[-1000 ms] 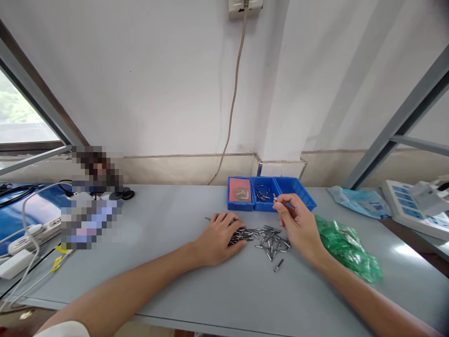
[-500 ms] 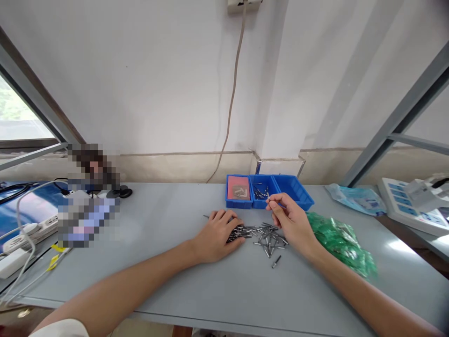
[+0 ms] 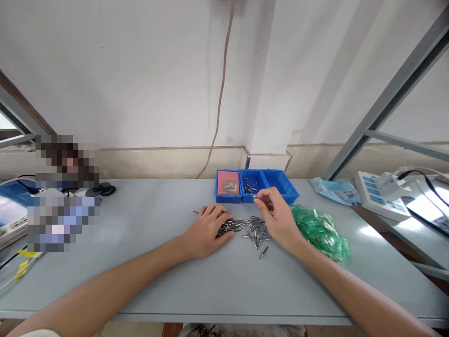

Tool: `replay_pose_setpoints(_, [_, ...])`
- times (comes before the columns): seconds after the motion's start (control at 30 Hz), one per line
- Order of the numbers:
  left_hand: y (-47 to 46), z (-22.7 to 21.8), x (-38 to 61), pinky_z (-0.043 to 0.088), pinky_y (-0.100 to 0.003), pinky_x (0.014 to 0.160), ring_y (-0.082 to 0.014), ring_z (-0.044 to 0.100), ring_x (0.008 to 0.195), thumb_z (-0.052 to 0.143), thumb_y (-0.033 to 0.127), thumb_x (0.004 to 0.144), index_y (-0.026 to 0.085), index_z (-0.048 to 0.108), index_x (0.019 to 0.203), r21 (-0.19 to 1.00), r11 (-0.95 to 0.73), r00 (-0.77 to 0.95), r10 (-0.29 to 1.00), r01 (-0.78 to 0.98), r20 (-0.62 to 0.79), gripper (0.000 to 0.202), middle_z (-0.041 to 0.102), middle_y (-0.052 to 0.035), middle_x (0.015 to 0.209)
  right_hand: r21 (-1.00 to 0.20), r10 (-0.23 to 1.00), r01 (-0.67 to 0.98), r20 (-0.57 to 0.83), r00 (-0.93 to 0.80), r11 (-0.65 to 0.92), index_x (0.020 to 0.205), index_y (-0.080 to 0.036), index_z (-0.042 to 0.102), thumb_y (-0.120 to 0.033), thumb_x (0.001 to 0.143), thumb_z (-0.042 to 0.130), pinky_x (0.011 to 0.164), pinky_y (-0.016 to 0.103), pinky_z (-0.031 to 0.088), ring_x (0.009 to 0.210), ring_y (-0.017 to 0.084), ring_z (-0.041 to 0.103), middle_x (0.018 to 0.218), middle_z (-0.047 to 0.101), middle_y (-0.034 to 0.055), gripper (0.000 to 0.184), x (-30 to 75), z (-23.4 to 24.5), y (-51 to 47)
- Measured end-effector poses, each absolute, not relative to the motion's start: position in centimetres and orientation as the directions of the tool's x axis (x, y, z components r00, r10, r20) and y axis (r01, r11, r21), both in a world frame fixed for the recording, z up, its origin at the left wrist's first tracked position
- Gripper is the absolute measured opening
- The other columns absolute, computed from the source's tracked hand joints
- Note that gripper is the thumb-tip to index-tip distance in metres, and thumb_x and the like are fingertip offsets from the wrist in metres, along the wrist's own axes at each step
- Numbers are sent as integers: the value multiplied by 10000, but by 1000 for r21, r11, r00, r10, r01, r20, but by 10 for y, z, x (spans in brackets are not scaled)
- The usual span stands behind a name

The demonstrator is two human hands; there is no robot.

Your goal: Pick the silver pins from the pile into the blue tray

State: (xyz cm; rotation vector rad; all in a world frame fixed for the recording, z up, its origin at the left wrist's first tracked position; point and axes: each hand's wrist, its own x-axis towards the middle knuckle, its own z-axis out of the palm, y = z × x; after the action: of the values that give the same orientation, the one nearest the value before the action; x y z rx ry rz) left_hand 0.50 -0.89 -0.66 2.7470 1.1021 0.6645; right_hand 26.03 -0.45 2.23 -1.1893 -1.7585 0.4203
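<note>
My left hand (image 3: 209, 231) lies over a pile of small metal pins (image 3: 228, 227), its fingers bent and apart and its thumb stretched along the near side. The pins spread rightward, and a single pin (image 3: 263, 252) lies apart toward me. My right hand (image 3: 277, 216) is held above the right end of the pile, at the front of the blue tray's middle compartment (image 3: 248, 198). Thumb and forefinger pinch a small metal pin (image 3: 255, 196), mostly hidden by the fingertips. Several similar pins (image 3: 249, 188) lie inside that compartment.
The left compartment holds a red sheet (image 3: 224, 177) and a small clear bag (image 3: 230, 186). A green plastic bag (image 3: 321, 234) lies beside my right forearm. Behind it are a blue-white packet (image 3: 336, 190) and a white device (image 3: 380, 194). A blurred-out area, cables and power strips occupy the left.
The whole view has shifted, so the table and tray appear farther left. My right hand stays pinched near the middle compartment, slightly nearer to me. My left hand stays on the pile.
</note>
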Motion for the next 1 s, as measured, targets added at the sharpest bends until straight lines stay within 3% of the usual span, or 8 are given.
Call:
replay_pose_setpoints(0.23, [-9, -7, 5, 434, -467, 986, -283, 553, 1110, 557, 446, 1067, 262, 606, 1328, 257, -728, 641, 683, 636, 350, 323, 612, -86, 1284, -600, 828, 610, 532, -178, 517, 1053, -273, 572, -385, 1090, 469, 773, 388, 487, 837, 231, 583, 1027, 603, 71, 157, 261, 24, -9])
replay_pose_setpoints(0.33, [-8, -7, 5, 432, -468, 993, -287, 547, 1131, 556, 441, 1069, 260, 601, 1335, 258, -730, 644, 682, 633, 347, 325, 609, -89, 1290, -624, 823, 569, 537, -185, 535, 1080, -274, 605, -398, 1083, 487, 811, 392, 499, 905, 239, 605, 1047, 618, 73, 172, 260, 26, -8])
replay_pose_setpoints(0.43, [-8, -6, 5, 428, -465, 997, -285, 542, 1141, 563, 431, 1068, 253, 601, 1337, 260, -735, 649, 676, 626, 349, 325, 606, -89, 1298, -817, 910, 407, 398, -115, 409, 1105, -271, 628, -479, 1042, 565, 673, 345, 493, 751, 198, 581, 941, 610, 39, 226, 258, 27, -7])
replay_pose_setpoints(0.53, [-9, -7, 5, 428, -467, 988, -284, 542, 1135, 565, 423, 1067, 253, 610, 1323, 256, -733, 649, 679, 630, 345, 311, 605, -82, 1296, -984, 982, 93, 143, -120, 154, 1100, -259, 620, -546, 976, 654, 506, 281, 403, 555, 128, 448, 792, 532, -25, 315, 255, 30, -7])
replay_pose_setpoints(0.7, [-8, -10, 6, 441, -458, 982, -277, 550, 1111, 541, 432, 1074, 260, 626, 1312, 261, -735, 639, 675, 626, 368, 306, 610, -78, 1282, -994, 980, -102, 67, -188, 48, 1035, -235, 689, -548, 903, 751, 488, 246, 360, 608, 106, 418, 893, 574, 0, 345, 252, 33, -10])
replay_pose_setpoints(1.0, [-8, -8, 6, 433, -464, 983, -288, 541, 1142, 536, 431, 1078, 257, 615, 1324, 249, -737, 647, 673, 628, 359, 312, 606, -88, 1295, -974, 961, -218, 6, -276, -56, 1027, -232, 703, -503, 908, 768, 523, 245, 378, 635, 111, 427, 903, 589, 14, 302, 256, 36, -9])
